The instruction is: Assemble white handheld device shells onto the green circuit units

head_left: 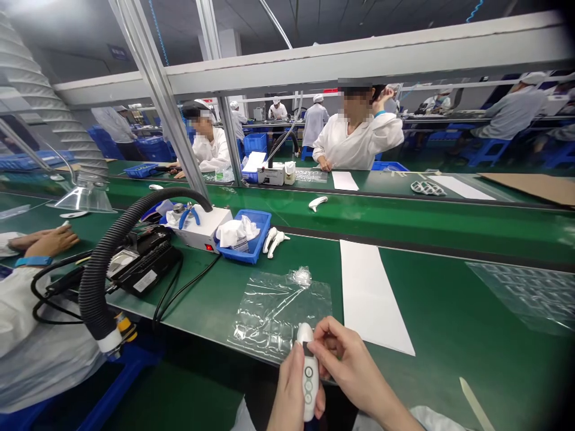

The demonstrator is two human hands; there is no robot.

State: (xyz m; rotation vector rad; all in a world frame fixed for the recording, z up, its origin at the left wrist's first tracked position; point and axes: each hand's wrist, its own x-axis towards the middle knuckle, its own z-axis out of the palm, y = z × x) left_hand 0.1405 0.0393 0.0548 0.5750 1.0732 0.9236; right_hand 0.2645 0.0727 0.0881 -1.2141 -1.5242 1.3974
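I hold a small white handheld device (308,377) with round buttons down its face, just off the near edge of the green table (440,311). My left hand (287,392) grips its body from the left. My right hand (348,365) pinches its upper part, fingers curled over the top. A clear plastic bubble sheet (276,311) lies flat on the table right behind the device. A white paper strip (371,296) lies to the right of that sheet.
A blue tray (258,236) with white cloths stands behind, two white devices (275,241) beside it. A black ribbed hose (105,251), a white box (202,230) and a black unit (144,257) are at left. A co-worker's hand (49,239) rests far left. People sit across the belt.
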